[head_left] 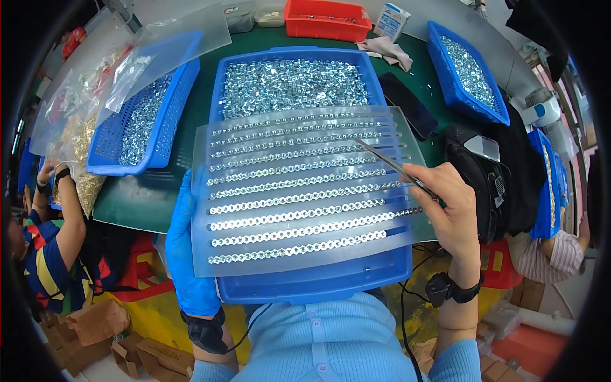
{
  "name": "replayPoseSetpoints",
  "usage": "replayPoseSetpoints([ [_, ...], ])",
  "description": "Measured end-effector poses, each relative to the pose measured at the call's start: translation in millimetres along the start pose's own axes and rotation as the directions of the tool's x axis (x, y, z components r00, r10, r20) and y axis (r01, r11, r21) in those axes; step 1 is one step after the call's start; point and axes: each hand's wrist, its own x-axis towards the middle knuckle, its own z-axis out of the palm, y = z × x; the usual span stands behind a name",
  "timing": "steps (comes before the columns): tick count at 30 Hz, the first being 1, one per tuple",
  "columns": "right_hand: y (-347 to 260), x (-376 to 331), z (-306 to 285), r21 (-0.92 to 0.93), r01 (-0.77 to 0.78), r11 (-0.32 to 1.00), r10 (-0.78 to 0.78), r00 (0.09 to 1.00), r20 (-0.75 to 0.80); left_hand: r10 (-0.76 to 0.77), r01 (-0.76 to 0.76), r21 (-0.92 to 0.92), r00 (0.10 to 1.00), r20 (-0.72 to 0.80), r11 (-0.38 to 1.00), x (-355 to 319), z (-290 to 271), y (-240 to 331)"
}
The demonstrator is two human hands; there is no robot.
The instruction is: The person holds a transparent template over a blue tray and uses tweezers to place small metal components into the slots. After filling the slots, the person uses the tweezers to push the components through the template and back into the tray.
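Blue-gloved, our left hand (186,254) grips the left edge of the clear grooved plate (305,191), which lies across the middle blue basket (305,286) in front of us. Our bare right hand (445,204) pinches metal tweezers (388,162), tips over the plate's rows of small shiny nuts (296,216).

The gloved left hand (184,245) sits at lower left, fingers curled in a grip; the bare right hand (445,204), right of centre, is pinched shut.
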Motion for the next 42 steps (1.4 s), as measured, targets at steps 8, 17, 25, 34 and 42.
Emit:
replayPoseSetpoints([
  [8, 3, -4, -9, 0.018, -0.071, 0.997, 0.071, 0.997, -0.015, -0.039, 0.039, -0.058, 0.999, -0.012, 0.998, 2, 1, 2],
  [17, 10, -11, -14, 0.008, -0.106, 0.994, 0.106, 0.994, -0.030, -0.074, 0.070, -0.073, 0.996, -0.051, 0.995, 3, -6, 3],
  [25, 16, -16, -22, 0.001, -0.150, 0.989, 0.150, 0.988, -0.021, -0.027, 0.025, -0.033, 0.997, -0.066, 0.999, 1, 0, 1],
  [34, 7, -14, -19, 0.048, -0.152, 0.987, 0.155, 0.987, -0.048, -0.016, 0.014, -0.031, 0.998, -0.055, 0.999, 3, 0, 1],
  [42, -45, 14, 16, 0.076, 0.104, 0.992, -0.103, 0.994, -0.021, -0.042, 0.043, -0.098, 0.999, 0.014, 0.994, 4, -8, 4],
])
